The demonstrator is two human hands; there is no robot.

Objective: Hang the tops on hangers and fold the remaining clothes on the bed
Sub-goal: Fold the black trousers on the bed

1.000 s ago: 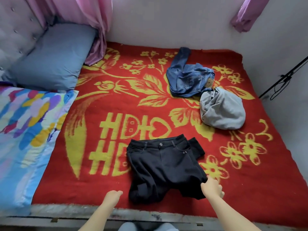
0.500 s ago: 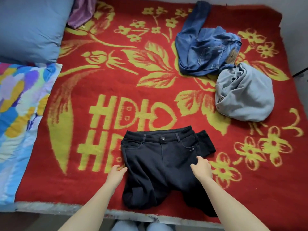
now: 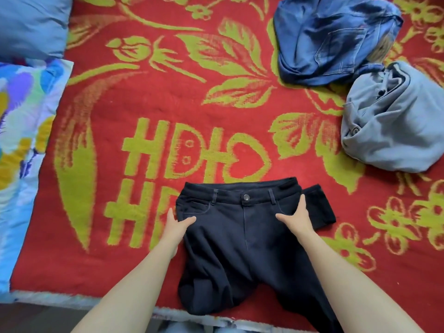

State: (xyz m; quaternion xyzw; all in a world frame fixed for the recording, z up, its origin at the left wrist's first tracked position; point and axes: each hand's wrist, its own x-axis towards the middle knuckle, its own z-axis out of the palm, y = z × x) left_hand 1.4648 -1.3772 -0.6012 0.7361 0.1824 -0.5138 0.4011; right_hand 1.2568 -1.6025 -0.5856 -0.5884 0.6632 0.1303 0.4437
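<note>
The black trousers (image 3: 240,239) lie front up at the near edge of the red blanket (image 3: 149,102). The left hand (image 3: 176,224) and right hand (image 3: 296,217) rest flat at the hips, each grip open and holding nothing. I would smooth outward first, then lay one leg onto the other. The yellow characters look like "HDH". The patch on the blue jeans (image 3: 324,44) is too blurred to read.

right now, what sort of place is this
Most likely a bedroom: a red and yellow bed blanket, a blue pillow at the upper left, and black trousers and blue jeans lying on the blanket.
</note>
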